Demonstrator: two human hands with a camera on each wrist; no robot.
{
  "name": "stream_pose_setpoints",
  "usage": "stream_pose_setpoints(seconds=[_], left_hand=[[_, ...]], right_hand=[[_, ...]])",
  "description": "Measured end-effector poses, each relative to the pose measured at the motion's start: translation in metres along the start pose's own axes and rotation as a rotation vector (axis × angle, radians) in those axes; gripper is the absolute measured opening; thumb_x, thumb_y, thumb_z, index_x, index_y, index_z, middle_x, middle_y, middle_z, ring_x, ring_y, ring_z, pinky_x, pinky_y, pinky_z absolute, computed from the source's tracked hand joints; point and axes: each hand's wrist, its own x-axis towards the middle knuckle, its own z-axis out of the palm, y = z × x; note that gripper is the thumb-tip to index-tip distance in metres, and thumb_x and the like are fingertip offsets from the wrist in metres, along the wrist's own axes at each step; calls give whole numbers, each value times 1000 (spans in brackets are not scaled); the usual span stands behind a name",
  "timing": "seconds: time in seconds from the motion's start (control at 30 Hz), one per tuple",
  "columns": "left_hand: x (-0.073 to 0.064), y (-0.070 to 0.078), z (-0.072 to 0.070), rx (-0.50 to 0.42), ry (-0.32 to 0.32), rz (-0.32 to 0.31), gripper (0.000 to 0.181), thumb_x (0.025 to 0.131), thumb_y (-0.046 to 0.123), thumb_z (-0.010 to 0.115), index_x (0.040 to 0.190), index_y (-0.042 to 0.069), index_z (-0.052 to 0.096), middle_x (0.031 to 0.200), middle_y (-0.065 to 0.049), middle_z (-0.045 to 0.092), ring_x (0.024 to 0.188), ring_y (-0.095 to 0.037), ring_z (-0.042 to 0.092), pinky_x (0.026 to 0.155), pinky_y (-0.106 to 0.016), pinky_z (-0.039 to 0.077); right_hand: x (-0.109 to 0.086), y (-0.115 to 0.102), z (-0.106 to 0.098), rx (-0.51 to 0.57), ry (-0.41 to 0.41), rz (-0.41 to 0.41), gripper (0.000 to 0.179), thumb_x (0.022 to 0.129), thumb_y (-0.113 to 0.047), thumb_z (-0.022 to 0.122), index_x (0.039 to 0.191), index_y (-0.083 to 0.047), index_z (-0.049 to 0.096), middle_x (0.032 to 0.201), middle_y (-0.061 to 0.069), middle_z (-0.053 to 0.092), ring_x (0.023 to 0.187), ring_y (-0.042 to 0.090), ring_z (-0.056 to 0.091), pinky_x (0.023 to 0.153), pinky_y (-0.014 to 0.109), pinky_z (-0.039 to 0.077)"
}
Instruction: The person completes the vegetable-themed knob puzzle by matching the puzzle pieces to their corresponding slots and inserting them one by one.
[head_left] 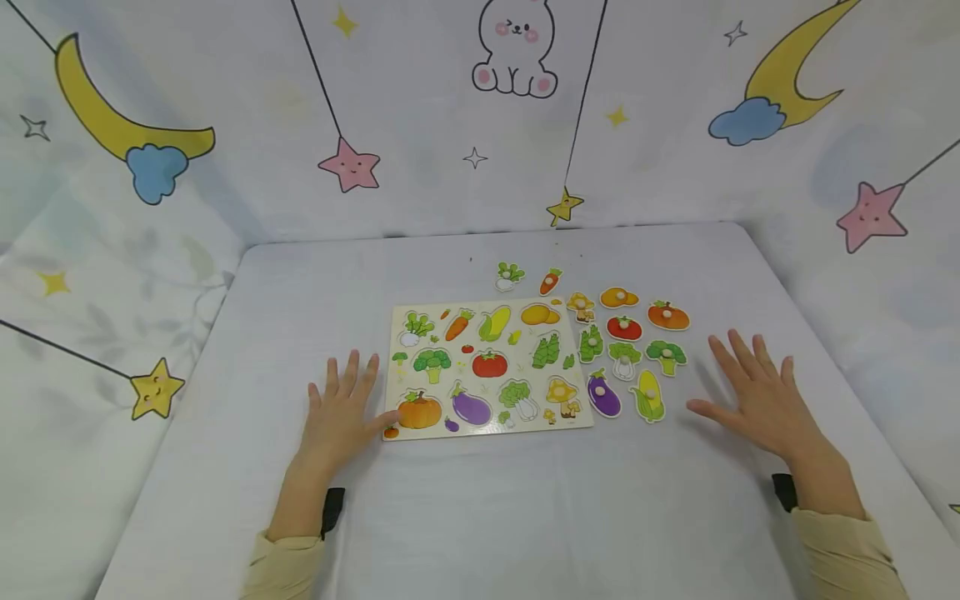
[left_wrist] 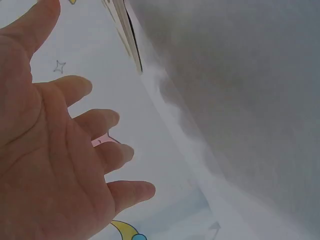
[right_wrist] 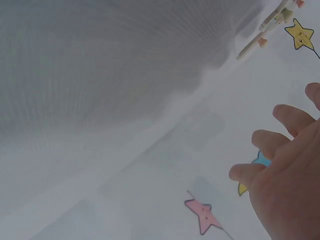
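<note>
A white puzzle board (head_left: 480, 396) printed with vegetables lies on the table. My left hand (head_left: 337, 425) is beside its left edge, fingers spread and straight; in the head view the thumb tip overlaps the corner near the printed pumpkin (head_left: 419, 411). Whether it touches cannot be seen. Nothing is in the left palm (left_wrist: 55, 155). To the right of the loose pieces, my right hand (head_left: 768, 408) has its fingers spread, holding nothing. Nearest to it are the broccoli piece (head_left: 666, 357), corn piece (head_left: 649, 397) and pumpkin piece (head_left: 668, 316).
Other knobbed pieces lie right of the board, among them an eggplant (head_left: 603, 395), tomato (head_left: 624, 328), potato (head_left: 618, 297) and mushroom (head_left: 581, 307). A radish piece (head_left: 508, 277) and carrot piece (head_left: 550, 282) sit behind it. White patterned cloth (head_left: 427, 100) hangs around the table.
</note>
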Motion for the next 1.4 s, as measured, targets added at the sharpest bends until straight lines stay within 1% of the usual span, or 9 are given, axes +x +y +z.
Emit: stream_pose_setpoints(seconds=[0.27,0.57,0.9,0.97,1.03,1.1,1.2,1.3,1.4], left_hand=[[6,15,6,-45,-84,63,95,86,48,69,155,3,21,162,-22,16,148,-48,9,113,-73,10],[6,16,6,-78,-173,34,95,83,43,74,152,-3,27,161,-21,20,148,-47,14,114,-70,13],[8,14,6,-94,-201,-3,98,82,44,75,153,-1,25,161,-19,19,149,-44,14,116,-65,18],[7,13,6,-87,-199,-6,98,82,44,75,153,-1,26,161,-19,20,148,-44,15,116,-65,19],[6,11,6,-87,-193,-6,97,82,44,76,153,-1,26,161,-19,20,148,-44,15,115,-66,19],[6,11,5,-88,-189,-4,97,82,43,76,152,-2,26,161,-20,21,148,-45,15,115,-66,19],[6,11,4,-93,-184,4,97,82,43,76,152,-2,27,160,-21,21,148,-46,16,115,-67,19],[8,12,5,-98,-189,6,97,82,43,76,152,-1,26,161,-20,21,148,-45,15,115,-67,19],[8,13,5,-99,-190,11,97,82,43,76,152,-1,26,161,-21,21,148,-46,16,114,-67,19]], right_hand=[[2,-4,2,8,12,-22,107,80,-61,68,159,-19,8,165,18,3,149,45,-7,110,70,-17],[0,-5,2,4,22,-29,108,79,-61,68,159,-17,10,164,19,5,149,46,-5,110,72,-13],[4,-13,4,36,44,-37,107,80,-59,70,158,-16,12,164,20,6,149,46,-4,111,72,-10],[7,-18,4,61,44,-49,104,80,-56,72,158,-15,17,164,20,9,150,46,-1,113,71,-7],[10,-26,4,73,45,-64,99,79,-53,75,155,-14,27,161,22,18,147,47,12,114,72,7],[13,-36,4,99,42,-80,89,78,-48,78,149,-11,40,150,24,37,137,45,33,109,69,29],[19,-48,5,153,-21,-74,72,77,-41,81,136,-8,55,118,18,57,103,33,53,83,48,54],[23,-54,6,243,-115,-43,58,80,-31,81,128,-5,62,94,7,60,83,20,53,65,27,49],[25,-55,7,305,-175,-25,46,82,-23,80,121,-4,64,83,1,58,76,15,49,59,19,43]])
